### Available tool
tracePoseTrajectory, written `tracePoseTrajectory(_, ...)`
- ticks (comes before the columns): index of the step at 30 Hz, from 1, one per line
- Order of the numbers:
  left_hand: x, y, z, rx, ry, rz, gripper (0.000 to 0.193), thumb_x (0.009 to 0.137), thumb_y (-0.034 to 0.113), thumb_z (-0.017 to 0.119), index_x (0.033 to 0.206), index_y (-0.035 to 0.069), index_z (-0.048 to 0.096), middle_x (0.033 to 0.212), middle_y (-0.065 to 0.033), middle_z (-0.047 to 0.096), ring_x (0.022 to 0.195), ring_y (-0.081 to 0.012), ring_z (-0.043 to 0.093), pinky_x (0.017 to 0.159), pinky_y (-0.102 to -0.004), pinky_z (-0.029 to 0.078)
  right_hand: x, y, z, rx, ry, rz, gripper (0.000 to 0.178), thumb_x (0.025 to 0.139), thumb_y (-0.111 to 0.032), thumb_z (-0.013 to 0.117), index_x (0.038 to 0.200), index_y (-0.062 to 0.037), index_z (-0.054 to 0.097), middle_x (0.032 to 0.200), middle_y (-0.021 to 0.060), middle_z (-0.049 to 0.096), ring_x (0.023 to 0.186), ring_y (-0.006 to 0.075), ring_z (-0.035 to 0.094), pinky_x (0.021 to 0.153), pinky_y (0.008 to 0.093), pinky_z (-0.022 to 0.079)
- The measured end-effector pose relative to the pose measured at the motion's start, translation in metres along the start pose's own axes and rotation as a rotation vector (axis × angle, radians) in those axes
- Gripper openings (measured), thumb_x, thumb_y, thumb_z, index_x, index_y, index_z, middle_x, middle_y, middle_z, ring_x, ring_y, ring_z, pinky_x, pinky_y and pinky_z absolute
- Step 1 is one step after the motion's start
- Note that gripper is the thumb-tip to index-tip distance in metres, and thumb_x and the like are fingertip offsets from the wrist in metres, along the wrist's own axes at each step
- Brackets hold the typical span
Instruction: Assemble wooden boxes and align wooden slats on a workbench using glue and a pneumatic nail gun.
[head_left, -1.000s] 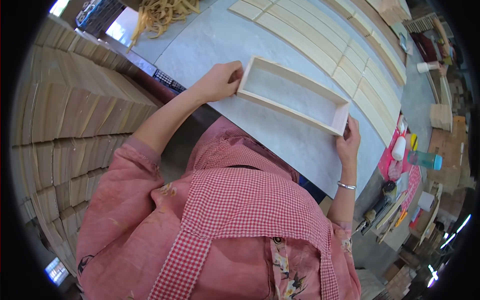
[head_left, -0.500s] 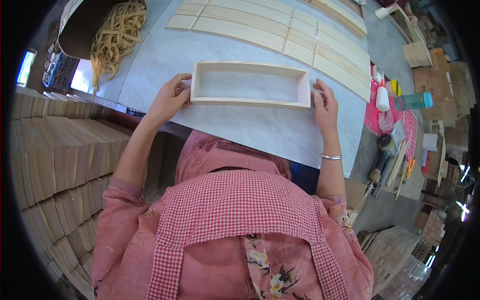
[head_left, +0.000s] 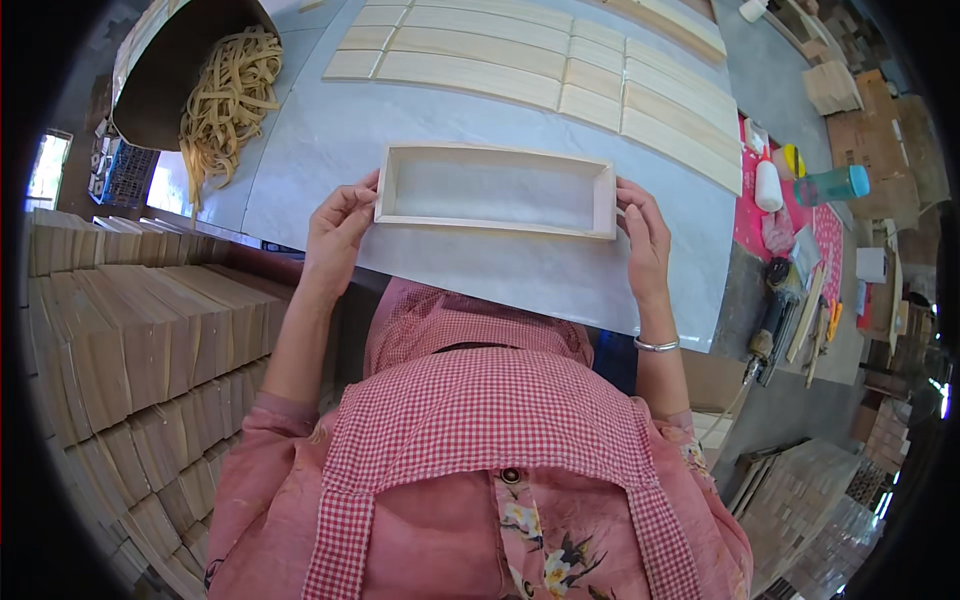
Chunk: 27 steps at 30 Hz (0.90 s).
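A pale, shallow rectangular wooden frame (head_left: 495, 228) lies on the light marbled tabletop (head_left: 480, 262) near its front edge. The tabletop shows through its middle. My left hand (head_left: 338, 228) grips the left end, fingers bent against the outer side. At the opposite end, the bent fingers of my right hand (head_left: 645, 232) press on the outside of the short wall. A silver bracelet sits on my right wrist. Beyond the frame, thin wooden slats (head_left: 475, 75) lie side by side in rows.
On the left, an open container (head_left: 150, 95) spills tan bands (head_left: 228, 110). Stacked wooden boards (head_left: 150, 330) rise beside my left arm. To the right are a white bottle (head_left: 767, 186), a teal bottle (head_left: 830, 186) and a dark hand tool (head_left: 768, 325).
My right hand has moved inward and its fingers now meet the frame's right end. My left fingers have shifted along the left end. The whole view has tilted slightly.
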<state>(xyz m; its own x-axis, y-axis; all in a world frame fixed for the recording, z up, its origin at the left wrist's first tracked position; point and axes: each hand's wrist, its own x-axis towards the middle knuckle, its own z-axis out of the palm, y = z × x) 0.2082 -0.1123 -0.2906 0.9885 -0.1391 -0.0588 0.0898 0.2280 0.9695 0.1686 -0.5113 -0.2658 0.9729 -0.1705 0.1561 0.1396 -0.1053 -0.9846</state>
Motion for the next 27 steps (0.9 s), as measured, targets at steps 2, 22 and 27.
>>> tracePoseTrajectory(2, -0.004, -0.005, 0.006, -0.057, 0.04, -0.022, 0.031, 0.094, 0.001, 0.063, 0.125, 0.003, 0.064, 0.144, -0.0169, 0.056, 0.127, -0.0226, 0.055, 0.108, -0.033, 0.042, -0.002, 0.006, 0.002, -0.059, -0.018, -0.015, 0.03, 0.098, -0.007, 0.051, 0.124, 0.0023, 0.062, 0.132, 0.014, 0.062, 0.115, 0.0225, 0.059, 0.1, 0.0318, 0.047)
tracePoseTrajectory(22, -0.023, 0.014, 0.017, 0.172, -0.012, -0.12, 0.052, 0.096, 0.004, 0.062, 0.146, 0.001, 0.051, 0.141, -0.0171, 0.059, 0.127, -0.0231, 0.057, 0.109, -0.0323, 0.044, -0.024, 0.014, -0.005, -0.11, -0.071, 0.09, 0.041, 0.096, -0.002, 0.054, 0.137, 0.0023, 0.058, 0.131, 0.0135, 0.064, 0.117, 0.022, 0.06, 0.103, 0.0306, 0.045)
tracePoseTrajectory(27, -0.021, 0.012, 0.017, 0.235, -0.011, -0.06, 0.046, 0.099, 0.011, 0.06, 0.144, 0.001, 0.054, 0.137, -0.0159, 0.062, 0.122, -0.0213, 0.059, 0.104, -0.0306, 0.046, -0.014, 0.008, -0.008, -0.22, -0.065, 0.082, 0.035, 0.098, -0.004, 0.054, 0.131, 0.0011, 0.063, 0.119, 0.0112, 0.068, 0.105, 0.0179, 0.062, 0.096, 0.0285, 0.048)
